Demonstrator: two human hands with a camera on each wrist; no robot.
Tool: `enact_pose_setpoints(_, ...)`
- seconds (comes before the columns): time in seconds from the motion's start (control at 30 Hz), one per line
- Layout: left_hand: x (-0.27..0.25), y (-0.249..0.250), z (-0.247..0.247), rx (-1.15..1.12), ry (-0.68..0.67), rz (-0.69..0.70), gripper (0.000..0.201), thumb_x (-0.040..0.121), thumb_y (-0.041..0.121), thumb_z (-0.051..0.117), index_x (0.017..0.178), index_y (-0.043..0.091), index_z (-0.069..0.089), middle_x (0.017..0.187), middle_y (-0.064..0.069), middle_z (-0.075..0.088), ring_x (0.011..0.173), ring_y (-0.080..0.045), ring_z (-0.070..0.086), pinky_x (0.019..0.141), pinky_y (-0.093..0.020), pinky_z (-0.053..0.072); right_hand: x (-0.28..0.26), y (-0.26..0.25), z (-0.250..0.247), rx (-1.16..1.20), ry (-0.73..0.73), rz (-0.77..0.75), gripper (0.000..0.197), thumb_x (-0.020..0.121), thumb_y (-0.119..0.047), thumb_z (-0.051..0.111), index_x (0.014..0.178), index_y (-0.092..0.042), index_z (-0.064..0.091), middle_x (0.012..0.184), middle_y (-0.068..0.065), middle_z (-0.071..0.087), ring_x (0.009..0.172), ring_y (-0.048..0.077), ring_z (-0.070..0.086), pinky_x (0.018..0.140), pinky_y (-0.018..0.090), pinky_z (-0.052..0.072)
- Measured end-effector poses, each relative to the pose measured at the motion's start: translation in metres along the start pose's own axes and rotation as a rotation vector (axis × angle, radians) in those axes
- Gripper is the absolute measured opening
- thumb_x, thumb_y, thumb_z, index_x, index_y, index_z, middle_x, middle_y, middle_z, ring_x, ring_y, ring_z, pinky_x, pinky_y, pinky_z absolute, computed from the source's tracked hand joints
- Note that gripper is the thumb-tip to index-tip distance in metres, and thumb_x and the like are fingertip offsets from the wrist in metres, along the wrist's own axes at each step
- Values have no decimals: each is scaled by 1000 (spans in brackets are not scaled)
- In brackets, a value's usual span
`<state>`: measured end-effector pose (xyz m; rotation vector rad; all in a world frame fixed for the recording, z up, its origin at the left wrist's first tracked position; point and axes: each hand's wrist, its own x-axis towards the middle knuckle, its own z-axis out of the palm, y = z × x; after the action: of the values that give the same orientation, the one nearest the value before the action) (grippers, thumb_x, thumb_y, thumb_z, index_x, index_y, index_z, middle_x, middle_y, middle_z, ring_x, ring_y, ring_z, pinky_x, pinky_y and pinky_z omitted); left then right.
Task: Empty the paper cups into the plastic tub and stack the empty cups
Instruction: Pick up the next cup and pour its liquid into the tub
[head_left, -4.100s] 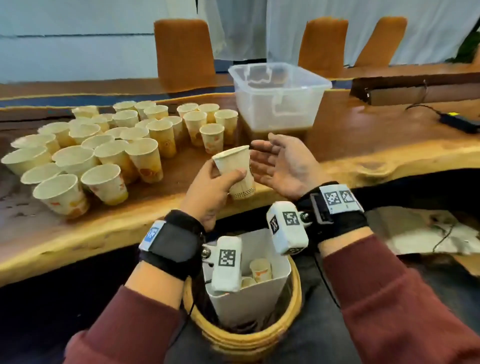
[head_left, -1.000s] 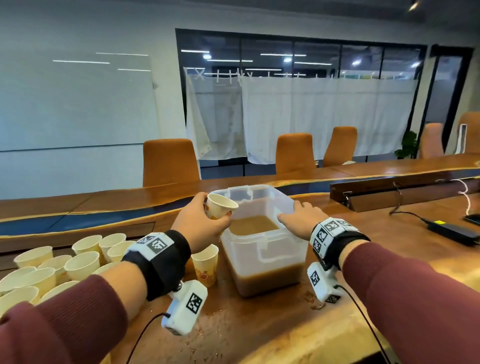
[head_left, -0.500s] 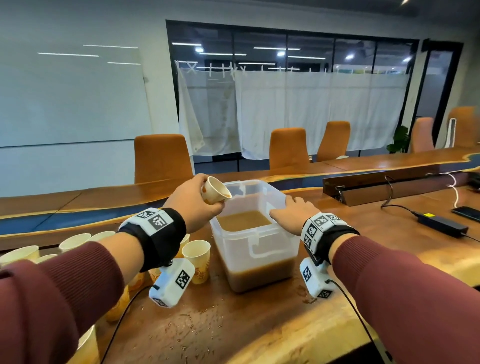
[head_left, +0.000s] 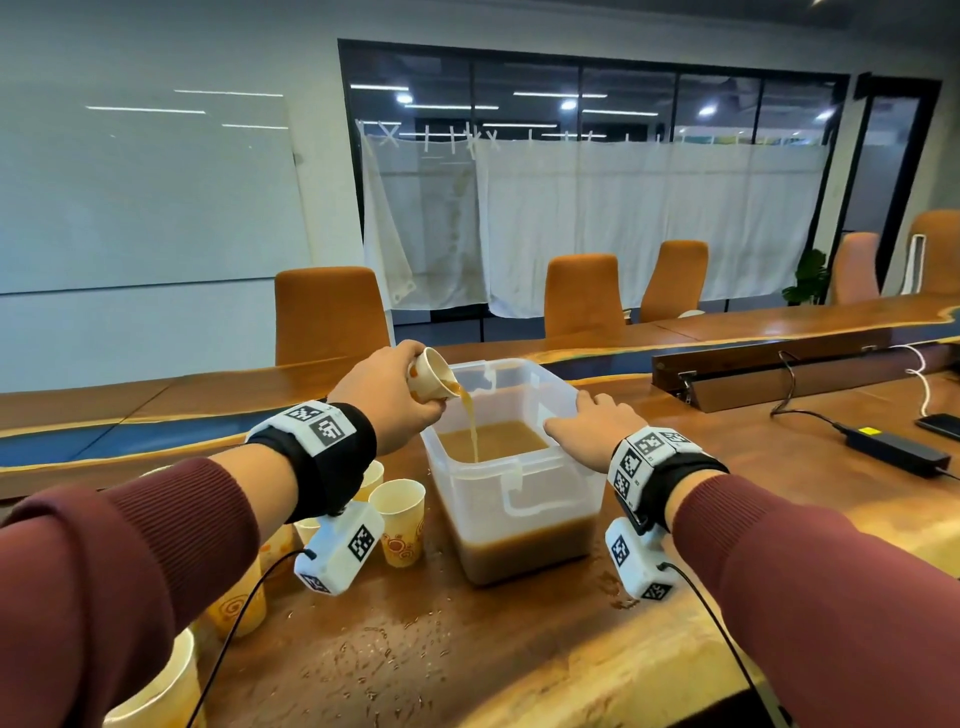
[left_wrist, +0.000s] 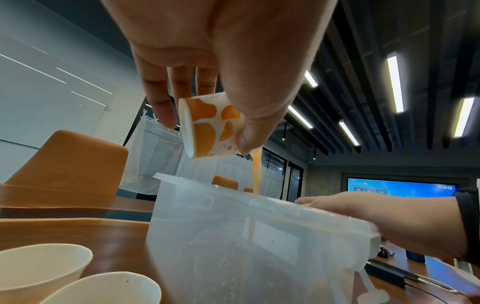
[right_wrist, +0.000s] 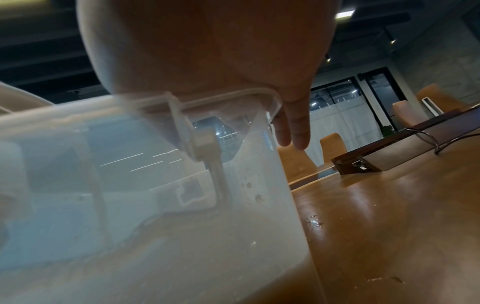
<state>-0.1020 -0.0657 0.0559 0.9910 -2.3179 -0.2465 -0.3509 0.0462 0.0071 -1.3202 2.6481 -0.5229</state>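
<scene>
Head view gives us the long wooden table (head_left: 519, 670) first, and on it the clear plastic tub (head_left: 511, 499), which we take as our landmark; brown liquid (head_left: 493, 439) fills its lower part. To the tub's left stand more paper cups (head_left: 400, 519), upright and just beside it, with others nearer our body at the frame edge. Well to the tub's right lie a black power brick (head_left: 893, 452) and its cable, and beyond the tub, across the table, orange chairs (head_left: 330, 312) line the far side. Our right hand (head_left: 587, 423) rests on the tub's right rim, fingers extended and fairly flat over the edge; the right wrist view shows the palm (right_wrist: 207, 51) pressed on the rim (right_wrist: 228, 96), thumb seemingly inside the wall. Our left hand (head_left: 387, 402) is above the tub's left rear corner, fingers and thumb wrapped round a small paper cup (head_left: 431, 376) tipped mouth-down toward the tub. From the left wrist we see the thumb (left_wrist: 257, 115) on the cup's orange-patterned side (left_wrist: 207, 127). A thin brown stream (head_left: 470, 426) falls from the lip into the liquid inside the tub.
</scene>
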Motion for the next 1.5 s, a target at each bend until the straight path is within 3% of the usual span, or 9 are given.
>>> enact_pose_setpoints(0.6, 5, -2, 2, 155, -7, 49, 60, 82, 47, 77, 134, 35, 48, 113, 7, 60, 100, -18, 58, 88, -42, 58, 3, 2, 2, 12, 5, 3, 86, 92, -63, 37, 165, -21, 18, 168, 6, 25, 150, 37, 29, 119, 55, 31)
enact_pose_setpoints(1.0, 2, -3, 9, 197, -15, 92, 65, 86, 46, 74, 142, 36, 44, 131, 6, 57, 114, -19, 54, 96, -40, 54, 2, 1, 1, 5, 15, 2, 83, 93, -61, 38, 164, -22, 21, 165, 7, 29, 148, 37, 32, 117, 55, 33)
enact_pose_setpoints(1.5, -4, 3, 15, 291, 30, 183, 65, 90, 42, 72, 147, 38, 39, 143, 7, 49, 130, -20, 43, 97, -37, 52, 1, 1, 1, 17, 10, 5, 84, 91, -60, 38, 164, -22, 21, 166, 6, 27, 148, 37, 32, 117, 55, 33)
